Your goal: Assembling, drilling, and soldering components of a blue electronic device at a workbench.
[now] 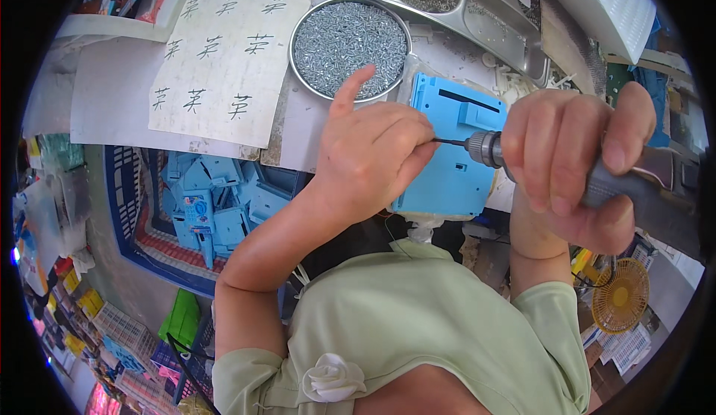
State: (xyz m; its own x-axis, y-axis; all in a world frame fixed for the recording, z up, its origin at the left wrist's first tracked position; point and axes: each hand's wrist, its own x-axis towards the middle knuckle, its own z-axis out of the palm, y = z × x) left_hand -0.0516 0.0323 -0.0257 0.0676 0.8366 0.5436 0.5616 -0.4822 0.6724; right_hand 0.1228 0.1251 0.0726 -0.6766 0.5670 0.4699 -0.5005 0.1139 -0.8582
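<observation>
My right hand [563, 150] is wrapped round a dark electric screwdriver [488, 149], its thin bit pointing left. At the bit's tip my left hand [369, 154] pinches with thumb and forefinger, the little finger raised; whatever lies between the fingertips is hidden. Under the bit lies a flat blue plastic casing [447, 187] with a long dark slot and a raised block. Beyond my left hand stands a round metal bowl [291, 46] filled with small silver screws [347, 38].
A metal tray [456, 14] with compartments of small parts sits at the far right. Handwritten paper [246, 79] covers the far left of the table. Below the left edge, a blue crate [127, 228] holds several blue casings [231, 221]. A yellow fan [620, 296] is at lower right.
</observation>
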